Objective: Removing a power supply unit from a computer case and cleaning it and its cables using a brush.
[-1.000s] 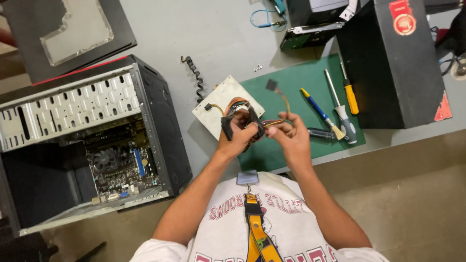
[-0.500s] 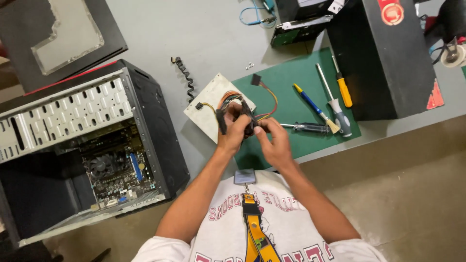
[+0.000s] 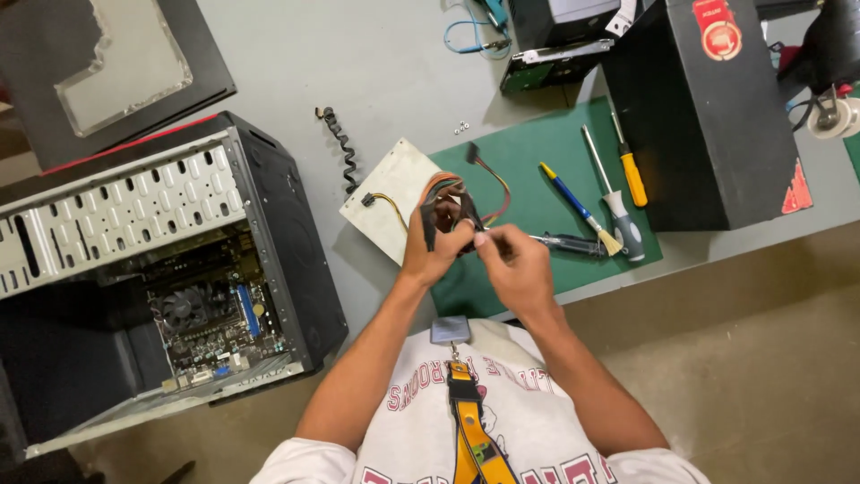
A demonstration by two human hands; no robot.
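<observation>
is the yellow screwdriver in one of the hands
No, the yellow screwdriver lies on the green mat, apart from both hands, which hold a cable bundle.

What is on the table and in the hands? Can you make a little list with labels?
left hand: grips the cable bundle
right hand: pinches the bundle beside the left hand
under bundle: pale box at the edge of the green mat
on mat: three screwdrivers, a small brush
left side: open computer case, fan and board showing
above mat: black tower
near box: coiled black cable
</observation>
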